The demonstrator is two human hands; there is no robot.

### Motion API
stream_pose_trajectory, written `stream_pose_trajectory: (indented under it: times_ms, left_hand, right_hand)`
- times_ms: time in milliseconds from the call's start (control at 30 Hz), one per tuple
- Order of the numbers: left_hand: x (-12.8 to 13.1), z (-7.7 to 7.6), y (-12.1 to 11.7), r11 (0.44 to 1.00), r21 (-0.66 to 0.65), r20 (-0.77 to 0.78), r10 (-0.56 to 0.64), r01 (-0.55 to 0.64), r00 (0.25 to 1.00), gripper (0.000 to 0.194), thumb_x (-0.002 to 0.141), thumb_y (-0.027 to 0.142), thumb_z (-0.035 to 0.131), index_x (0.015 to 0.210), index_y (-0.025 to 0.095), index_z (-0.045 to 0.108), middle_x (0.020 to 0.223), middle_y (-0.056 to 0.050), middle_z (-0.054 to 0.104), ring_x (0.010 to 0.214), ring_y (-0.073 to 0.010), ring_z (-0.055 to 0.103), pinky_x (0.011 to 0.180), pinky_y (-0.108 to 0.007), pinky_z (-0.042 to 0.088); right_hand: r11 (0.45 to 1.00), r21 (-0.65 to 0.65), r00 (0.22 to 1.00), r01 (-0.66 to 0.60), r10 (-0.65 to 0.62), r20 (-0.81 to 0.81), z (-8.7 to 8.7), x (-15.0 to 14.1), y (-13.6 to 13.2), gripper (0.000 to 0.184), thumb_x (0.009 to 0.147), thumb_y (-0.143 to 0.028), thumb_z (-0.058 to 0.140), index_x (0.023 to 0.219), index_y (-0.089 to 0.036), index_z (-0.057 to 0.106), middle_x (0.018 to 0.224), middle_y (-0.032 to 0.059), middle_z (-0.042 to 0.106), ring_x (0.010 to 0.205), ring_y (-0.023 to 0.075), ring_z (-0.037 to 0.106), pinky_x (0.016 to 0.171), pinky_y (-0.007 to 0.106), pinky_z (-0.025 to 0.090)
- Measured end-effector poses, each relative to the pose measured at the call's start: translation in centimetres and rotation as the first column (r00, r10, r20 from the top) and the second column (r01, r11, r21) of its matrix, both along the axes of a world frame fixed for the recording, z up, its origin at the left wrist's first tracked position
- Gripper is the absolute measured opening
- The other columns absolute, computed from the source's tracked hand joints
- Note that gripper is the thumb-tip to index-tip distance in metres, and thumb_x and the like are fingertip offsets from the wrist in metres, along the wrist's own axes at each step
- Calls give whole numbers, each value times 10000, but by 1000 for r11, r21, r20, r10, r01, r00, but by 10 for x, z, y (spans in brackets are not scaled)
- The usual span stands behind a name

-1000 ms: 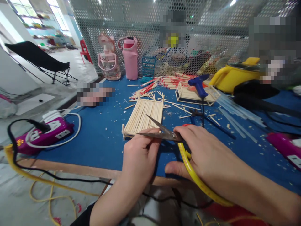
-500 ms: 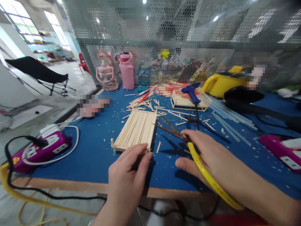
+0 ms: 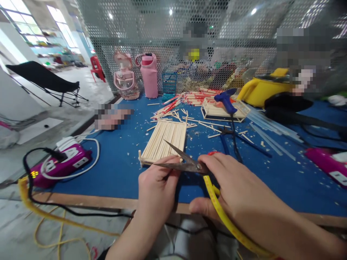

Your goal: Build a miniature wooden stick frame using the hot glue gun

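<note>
My left hand [image 3: 157,182] pinches the near right corner of a flat panel of pale wooden sticks [image 3: 165,139], which has short posts at its corners. The panel rests on the blue table, and my fingers hide part of that corner. In my right hand [image 3: 230,184] is a pair of scissors [image 3: 191,165] with dark metal blades and yellow-wrapped handles. Its blades are spread apart and pointing left, one over the panel and the other across my left fingers. My right thumb sticks out below the handle.
Behind the panel lie loose sticks [image 3: 173,115] and red-marked sticks [image 3: 195,97]. A blue glue gun [image 3: 226,100] stands by a small stick frame [image 3: 211,115]. Nearby are pliers [image 3: 227,131] and clear glue sticks [image 3: 271,126]. A purple power strip [image 3: 67,162] is at left, a pink bottle [image 3: 149,77] behind.
The scissors have moved left and down, from beside the panel to over its near right corner and my left hand. My left hand still holds that corner. The whole view has shifted slightly.
</note>
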State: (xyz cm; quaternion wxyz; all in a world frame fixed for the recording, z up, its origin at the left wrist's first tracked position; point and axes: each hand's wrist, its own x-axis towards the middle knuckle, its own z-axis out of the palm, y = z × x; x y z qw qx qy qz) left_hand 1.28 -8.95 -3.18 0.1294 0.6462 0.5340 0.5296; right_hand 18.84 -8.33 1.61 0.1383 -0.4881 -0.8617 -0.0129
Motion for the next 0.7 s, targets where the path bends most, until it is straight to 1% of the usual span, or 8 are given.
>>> stream_pose_trajectory:
  times_ms: [133, 267, 433, 500, 700]
  left_hand:
    - [0, 0, 1, 1000, -8, 16, -12, 12, 1000, 193, 810, 121, 603, 898, 208, 752, 953, -30, 755, 886, -173, 706, 835, -271, 559]
    - [1, 1, 0, 999, -28, 27, -15, 16, 1000, 199, 809, 103, 604, 886, 202, 759, 947, -32, 756, 873, -167, 706, 836, -248, 552]
    - [0, 0, 0, 999, -35, -2, -28, 28, 1000, 221, 824, 105, 588, 931, 205, 753, 971, -26, 753, 909, -164, 700, 860, -228, 532]
    - [0, 0, -1, 999, -21, -21, -30, 30, 999, 230, 835, 105, 572, 948, 201, 748, 993, -22, 749, 922, -156, 696, 876, -214, 520]
    - [1, -2, -1, 1000, 10, -82, -15, 16, 997, 226, 857, 139, 551, 975, 197, 735, 1024, -22, 742, 944, -161, 691, 864, -216, 517]
  right_hand:
    - [999, 39, 999, 19, -20, 39, 2, -7, 1, 675, 604, -708, 651, 1003, -164, 603, 934, 150, 633, 828, 313, 610, 676, 436, 504]
    - [998, 50, 996, 24, -28, 86, 5, -9, 2, 675, 622, -709, 638, 1013, -160, 590, 959, 155, 620, 850, 318, 600, 685, 439, 497]
    - [999, 50, 990, 14, -21, 142, 8, -9, 3, 770, 620, -753, 603, 1096, -148, 566, 996, 163, 598, 891, 335, 583, 712, 462, 482]
    - [998, 64, 989, 6, -16, 150, 9, -8, 4, 796, 618, -782, 572, 1096, -146, 564, 994, 165, 590, 892, 338, 575, 714, 468, 476]
    - [1000, 12, 990, -12, 10, 137, 13, -9, 4, 749, 634, -802, 529, 1023, -164, 569, 906, 115, 581, 811, 290, 573, 684, 425, 471]
